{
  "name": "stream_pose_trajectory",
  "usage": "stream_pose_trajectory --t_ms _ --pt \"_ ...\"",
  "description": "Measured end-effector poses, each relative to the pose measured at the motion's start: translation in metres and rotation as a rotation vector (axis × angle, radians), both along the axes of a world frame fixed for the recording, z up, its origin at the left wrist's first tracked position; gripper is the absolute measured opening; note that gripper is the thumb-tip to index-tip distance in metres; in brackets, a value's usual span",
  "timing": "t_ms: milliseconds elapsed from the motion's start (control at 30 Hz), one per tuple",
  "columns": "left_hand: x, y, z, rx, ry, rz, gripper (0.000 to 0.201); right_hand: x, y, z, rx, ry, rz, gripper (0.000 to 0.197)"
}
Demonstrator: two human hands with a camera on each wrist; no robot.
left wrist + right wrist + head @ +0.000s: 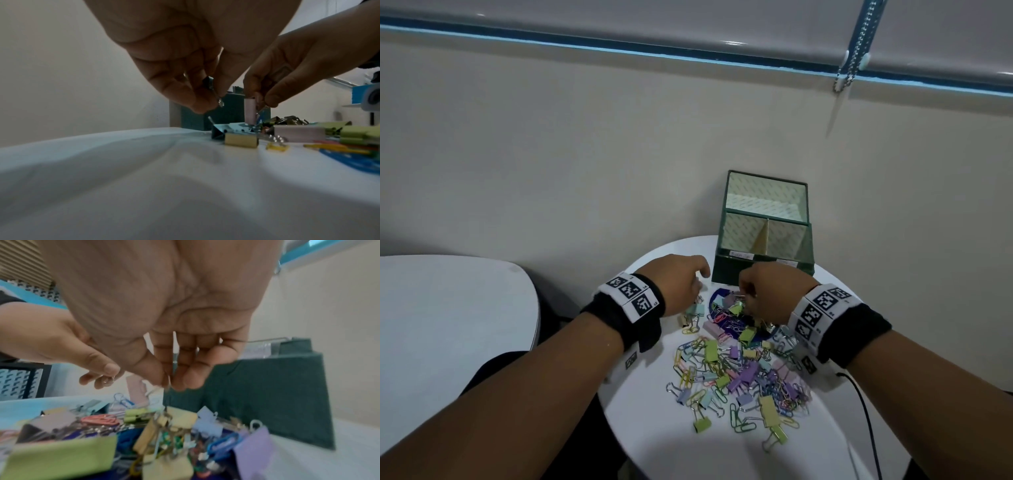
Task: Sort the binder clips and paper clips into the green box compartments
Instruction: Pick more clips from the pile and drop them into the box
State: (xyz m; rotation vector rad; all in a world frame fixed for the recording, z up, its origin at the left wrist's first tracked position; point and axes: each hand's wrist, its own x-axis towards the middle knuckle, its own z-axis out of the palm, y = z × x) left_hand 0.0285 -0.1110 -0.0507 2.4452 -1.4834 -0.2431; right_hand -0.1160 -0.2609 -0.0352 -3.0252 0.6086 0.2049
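Though mixed, glossy wire-handled binder clips [736, 370]

One green box [763, 270] with three compartments, two hands, one heap of uncountably many clips [739, 370]

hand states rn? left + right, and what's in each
Left hand: fingers pinch a small dark binder clip by its wire handle.
Right hand: fingers pinch the wire handle of a pink binder clip, just above the pile.
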Motion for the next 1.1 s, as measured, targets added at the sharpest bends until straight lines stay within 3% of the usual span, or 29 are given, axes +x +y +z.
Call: stream_pose_trajectory --t_ms 133,233,367,567,700,900,1033,1100 --pt "0.002 -0.002 0.001 0.067 -0.019 0.007 0.028 0.004 0.009 -0.001 -0.108 0.019 0.082 0.017" --pt "0.0 -0.001 0.003 0.097 -0.032 0.036 0.027 0.011 0.023 -0.003 -0.096 0.015 0.226 0.02" --pt "-0.001 0.002 0.006 0.174 -0.073 0.095 0.027 0.018 0.033 -0.008 -0.11 0.109 0.287 0.033" --pt "0.002 0.001 0.001 0.242 -0.031 0.066 0.028 0.018 0.026 -0.009 -0.084 0.131 0.177 0.024" --pt "0.005 0.001 -0.002 0.176 -0.051 0.024 0.033 0.011 0.015 0.0 0.042 -0.008 0.07 0.016" --pt "-0.006 0.0 -0.002 0.086 -0.059 -0.212 0.025 0.004 0.0 0.011 -0.031 0.059 -0.027 0.013" --pt "-0.009 -0.003 -0.005 0.167 -0.121 -0.251 0.025 0.008 0.01 0.005 -0.207 -0.022 0.178 0.021" --pt "-0.008 -0.004 -0.005 0.18 -0.134 -0.22 0.024 0.015 0.019 -0.002 -0.227 0.053 0.271 0.026"
